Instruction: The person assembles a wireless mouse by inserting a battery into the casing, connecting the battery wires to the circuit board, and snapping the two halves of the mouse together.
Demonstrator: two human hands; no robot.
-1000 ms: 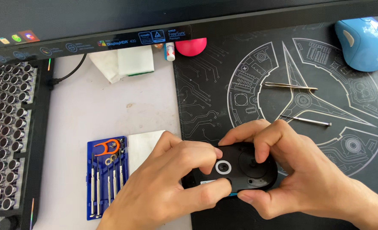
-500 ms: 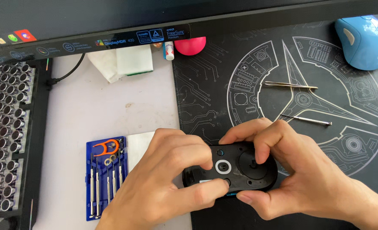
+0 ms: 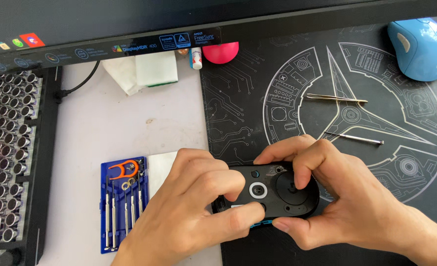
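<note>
Barely anything moved since half a second ago: both hands are on the black mouse in the same spot, with the left thumb slightly further along its near edge.

Mouse is belly-up, low centre of the view, at the left edge of the black mat, held just above it or resting on it; hard to tell from this angle.

Left hand: grip closed on the mouse's left end, thumb across the near edge, fingers curled over the top side.

Right hand: grip closed on the right end, thumb under the near edge, forefinger tip pressed into the round recess on the underside. White ring shows just left of that recess.

Around it:
- blue screwdriver case lying open on the white worktop, just left of the left hand, with an orange puller at its top
- tweezers and a thin metal rod on the mat, beyond the hands, well apart from the mouse
- blue mouse at the mat's far right corner
- pink ball and white packet under the monitor edge
- black tray of small round pieces at far left
</note>
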